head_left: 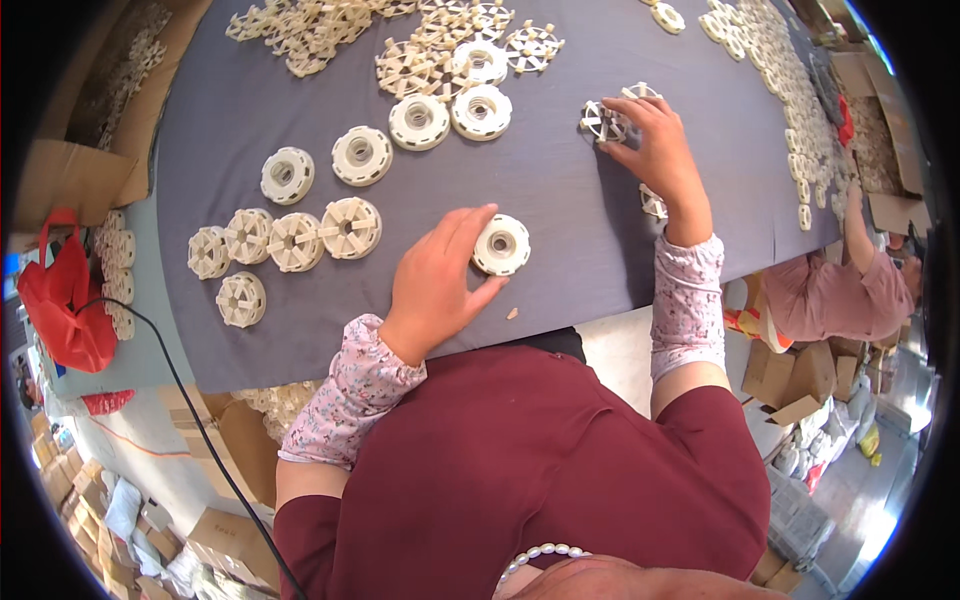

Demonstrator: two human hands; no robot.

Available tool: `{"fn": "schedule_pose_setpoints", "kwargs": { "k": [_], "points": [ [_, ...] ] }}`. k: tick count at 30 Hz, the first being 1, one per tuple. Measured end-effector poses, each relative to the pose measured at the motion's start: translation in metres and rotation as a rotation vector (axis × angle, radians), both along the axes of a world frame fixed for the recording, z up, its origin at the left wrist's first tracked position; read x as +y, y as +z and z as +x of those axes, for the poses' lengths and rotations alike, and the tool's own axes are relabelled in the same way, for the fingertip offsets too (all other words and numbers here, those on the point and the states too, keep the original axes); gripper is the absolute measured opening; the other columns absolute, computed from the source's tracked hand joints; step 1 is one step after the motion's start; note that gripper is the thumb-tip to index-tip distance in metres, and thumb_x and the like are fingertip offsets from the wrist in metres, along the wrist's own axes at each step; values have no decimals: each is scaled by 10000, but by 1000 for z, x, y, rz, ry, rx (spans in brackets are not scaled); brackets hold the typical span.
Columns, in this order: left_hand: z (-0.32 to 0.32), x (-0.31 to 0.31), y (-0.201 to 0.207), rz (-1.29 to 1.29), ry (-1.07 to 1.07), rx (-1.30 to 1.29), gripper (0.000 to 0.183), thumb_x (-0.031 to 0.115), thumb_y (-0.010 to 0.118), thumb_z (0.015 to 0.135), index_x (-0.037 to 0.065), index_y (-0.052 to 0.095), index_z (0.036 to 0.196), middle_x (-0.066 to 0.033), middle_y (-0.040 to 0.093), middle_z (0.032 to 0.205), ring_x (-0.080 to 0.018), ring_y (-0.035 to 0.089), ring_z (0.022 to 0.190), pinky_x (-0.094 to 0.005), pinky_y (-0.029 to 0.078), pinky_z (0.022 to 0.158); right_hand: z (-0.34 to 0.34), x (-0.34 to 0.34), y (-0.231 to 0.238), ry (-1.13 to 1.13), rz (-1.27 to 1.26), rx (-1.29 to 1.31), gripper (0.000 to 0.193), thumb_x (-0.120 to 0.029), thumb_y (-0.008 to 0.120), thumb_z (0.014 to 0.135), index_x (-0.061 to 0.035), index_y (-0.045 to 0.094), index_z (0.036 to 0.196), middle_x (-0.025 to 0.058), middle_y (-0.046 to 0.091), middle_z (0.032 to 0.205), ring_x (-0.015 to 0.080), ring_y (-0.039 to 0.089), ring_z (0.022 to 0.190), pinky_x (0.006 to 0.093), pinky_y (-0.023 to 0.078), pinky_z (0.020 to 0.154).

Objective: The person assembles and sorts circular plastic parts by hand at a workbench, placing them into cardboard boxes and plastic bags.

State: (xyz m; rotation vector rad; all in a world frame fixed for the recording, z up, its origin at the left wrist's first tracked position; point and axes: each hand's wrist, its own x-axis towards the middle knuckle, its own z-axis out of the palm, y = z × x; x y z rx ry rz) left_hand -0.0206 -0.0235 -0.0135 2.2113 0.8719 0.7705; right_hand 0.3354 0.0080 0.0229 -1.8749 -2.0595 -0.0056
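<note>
My left hand (435,280) curves around the left side of a white ring-shaped plastic housing (515,262), fingers above and thumb below. The housing lies on the cloth with a coiled spring in its centre. Farther right, my right hand (660,150) has thumb and fingers closed about a cream spoked plastic wheel (603,122). Another spoked wheel (641,90) shows just beyond its fingers, and a third spoked piece (652,201) lies by the wrist, partly hidden.
A grey cloth (560,190) covers the table. At left stand spoke-topped assemblies (296,242); beyond them are several spring-holding housings (362,155). Loose spoked wheels (420,62) are heaped at the far side. Cream rings (765,70) line the right edge, where a person (830,290) sits. A red bag (65,300) is at left.
</note>
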Motion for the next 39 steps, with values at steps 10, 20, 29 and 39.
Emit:
{"fn": "schedule_pose_setpoints", "kwargs": {
  "k": [10, 20, 29, 39],
  "points": [
    [-15, -3, 0, -58, 2, -162, 658, 207, 924, 804, 51, 670, 1391, -115, 658, 1341, -197, 670, 894, -307, 561, 715, -81, -60, 6, 63, -304, 495, 643, -102, 936, 761, -102, 729, 1370, 65, 676, 1208, 188, 653, 891, 346, 567, 802],
    [-23, -6, 2, -305, 39, -263, 555, 144, 864, 862, 34, 678, 1373, -101, 654, 1340, -131, 600, 779, -281, 525, 700, -105, -76, 10, 219, -151, 467, 495, -9, 790, 864, -79, 725, 1349, 118, 684, 1288, 304, 729, 1084, 409, 594, 902],
    [-19, -8, -3, -79, 12, -136, 419, 170, 857, 861, 86, 712, 1244, -136, 632, 1326, -287, 732, 928, -407, 585, 821, -99, -70, 8, 145, -382, 573, 710, -35, 890, 761, -57, 677, 1438, 110, 666, 1325, 219, 663, 1058, 335, 571, 906],
    [-19, -8, -1, -128, 20, -179, 376, 116, 859, 860, 65, 749, 1216, -118, 656, 1319, -219, 697, 971, -333, 579, 792, -94, -72, -1, 196, -250, 592, 659, -43, 888, 778, -74, 690, 1406, 73, 678, 1243, 194, 674, 930, 339, 586, 835]
  ]
}}
